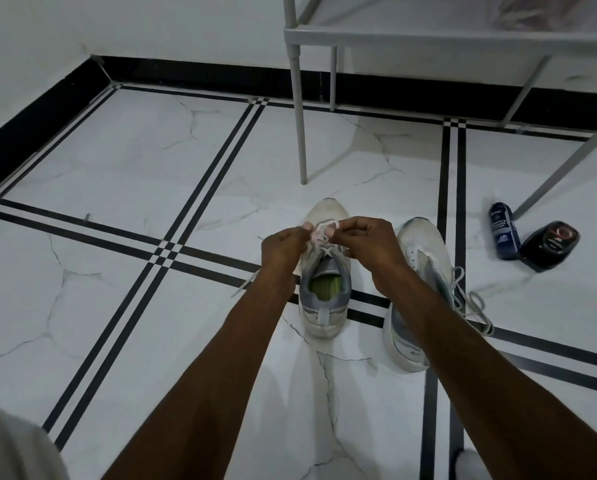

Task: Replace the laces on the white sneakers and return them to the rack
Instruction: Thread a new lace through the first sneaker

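Observation:
Two white sneakers stand on the tiled floor, toes pointing away from me. The left sneaker has a grey collar and green insole. Over its eyelets my left hand and my right hand each pinch part of a white lace that loops between them. One lace end trails onto the floor at the left. The right sneaker sits beside it, partly behind my right forearm, with loose grey laces spilling to its right.
A white metal rack stands ahead, its legs on the floor beyond the shoes. A dark blue spray can and a black polish container lie at the right, near a rack leg. A black skirting runs along the wall.

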Tool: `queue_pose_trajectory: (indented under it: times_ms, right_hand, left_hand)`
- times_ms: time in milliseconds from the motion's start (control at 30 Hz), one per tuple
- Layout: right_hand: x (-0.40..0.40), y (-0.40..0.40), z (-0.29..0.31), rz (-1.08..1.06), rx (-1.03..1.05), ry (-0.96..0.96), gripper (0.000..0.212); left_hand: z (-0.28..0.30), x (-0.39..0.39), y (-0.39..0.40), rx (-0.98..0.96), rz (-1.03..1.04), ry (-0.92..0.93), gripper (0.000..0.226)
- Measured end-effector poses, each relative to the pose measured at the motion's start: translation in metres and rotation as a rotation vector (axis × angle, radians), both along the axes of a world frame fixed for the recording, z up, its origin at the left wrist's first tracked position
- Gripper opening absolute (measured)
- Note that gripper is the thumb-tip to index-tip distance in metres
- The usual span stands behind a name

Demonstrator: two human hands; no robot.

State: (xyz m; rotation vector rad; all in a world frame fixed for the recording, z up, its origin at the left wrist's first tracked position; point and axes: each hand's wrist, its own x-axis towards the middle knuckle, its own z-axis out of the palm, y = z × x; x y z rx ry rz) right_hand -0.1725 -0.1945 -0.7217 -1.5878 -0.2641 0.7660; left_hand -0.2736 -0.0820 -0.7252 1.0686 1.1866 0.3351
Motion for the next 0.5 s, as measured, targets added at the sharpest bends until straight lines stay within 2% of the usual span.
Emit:
queue_pose_trajectory:
  times_ms: [100,167,267,367,500]
  right_hand:
    - [0.007,-0.014,-0.014,-0.286,-0.022,0.222,0.01]
    - [0.004,-0.02,-0.022,-0.36,-0.048,0.302,0.01]
    - [-0.004,-0.015,-0.025,-0.213,-0.066,0.23,0.013]
    - [-0.008,-0.007,-0.024,-0.053,-0.085,0.137,0.019]
    - [-0.007,-0.011,-0.029,0.0,-0.104,0.01,0.016]
  left_hand:
    - [-0.017,-0.011,0.001,0.025,0.153,-0.009,0.023]
    - [-0.029,-0.02,-0.003,-0.01,0.206,0.002,0.026]
    - [-0.034,-0.016,-0.015,-0.024,0.175,-0.034,0.033]
    - [-0.027,-0.012,-0.018,0.025,0.022,-0.009,0.038]
    - [-0.031,-0.012,-0.015,0.152,-0.116,0.001,0.032]
